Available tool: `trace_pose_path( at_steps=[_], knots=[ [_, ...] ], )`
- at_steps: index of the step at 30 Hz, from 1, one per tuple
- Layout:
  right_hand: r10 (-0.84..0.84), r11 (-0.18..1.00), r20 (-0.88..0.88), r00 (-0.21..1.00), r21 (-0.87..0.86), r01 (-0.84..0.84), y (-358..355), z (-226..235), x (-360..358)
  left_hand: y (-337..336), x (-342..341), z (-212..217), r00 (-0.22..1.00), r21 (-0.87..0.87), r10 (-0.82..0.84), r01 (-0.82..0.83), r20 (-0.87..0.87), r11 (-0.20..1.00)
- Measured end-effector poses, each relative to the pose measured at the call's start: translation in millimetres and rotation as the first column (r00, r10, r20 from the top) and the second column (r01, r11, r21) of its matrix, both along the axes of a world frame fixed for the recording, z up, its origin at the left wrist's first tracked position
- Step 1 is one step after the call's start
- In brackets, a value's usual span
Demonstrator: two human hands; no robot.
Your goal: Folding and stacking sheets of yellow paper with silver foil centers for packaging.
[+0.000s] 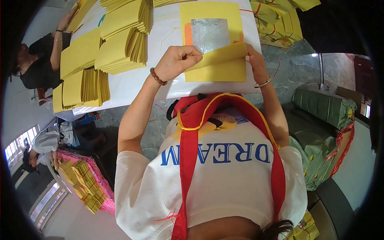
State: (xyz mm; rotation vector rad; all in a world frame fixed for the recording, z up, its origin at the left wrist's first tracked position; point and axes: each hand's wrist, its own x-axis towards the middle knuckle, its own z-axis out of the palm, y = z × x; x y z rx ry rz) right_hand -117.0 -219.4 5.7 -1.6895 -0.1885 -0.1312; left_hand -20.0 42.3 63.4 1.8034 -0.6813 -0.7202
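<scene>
At the upper left of the frame we see a co-worker in a dark top (40, 66), one arm stretched toward yellow paper at the top edge. Below, at the lower left, another person in a pale top (51, 139) bends beside a pink-covered surface (107, 205) that carries yellow bundles (85, 182). Moving right, stacks of folded yellow paper (119, 52) lie in rows on the white-topped bench (127, 89), their layered folds showing.

In the upper middle, our left hand (181, 61), a brown beaded bracelet (158, 77) at its wrist, is closed, thumb and fingers pinching the left end of a yellow flap (225, 54). The flap slants up to the right across a yellow sheet (216, 75) lying flat on the bench; we cannot tell whether it is part of that sheet. Above it show an orange patch (188, 34) and, overlapping that, a silver square (211, 32). Our right hand (256, 61), with a pale bangle (263, 83), has its fingers curled around the flap's right end; its thumb is hard to make out.

Below, at the centre, we see a white shirt (232, 188) and red straps (189, 160). Tied yellow bundles (282, 24) fill the upper right, and green wrapped packages (322, 106) with red cords (345, 140) stand at the right.
</scene>
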Motion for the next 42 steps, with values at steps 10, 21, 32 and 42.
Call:
trace_pose_path(
  at_steps=[10,21,32,42],
  knots=[
    [-0.047,0.999,-0.095,0.994,-0.018,0.045,7.5,4.9,-1.6,-3.7,-21.2,2.2,0.959,-0.196,0.087,-0.034,0.268,0.98],
    [-0.078,0.992,-0.147,0.986,0.085,0.091,4.3,-1.1,1.5,7.4,-23.0,10.0,0.792,0.033,-0.286,0.32,0.539,0.947],
    [0.019,0.997,-0.105,0.994,0.075,-0.011,-3.0,-1.5,2.6,7.7,-27.8,1.9,1.0,-0.142,0.006,-0.002,0.028,0.99],
    [0.019,0.984,-0.242,0.97,0.177,0.025,3.8,16.3,-0.6,8.4,-13.7,-1.3,0.999,0.022,-0.033,0.032,0.043,0.999]
  ],
)
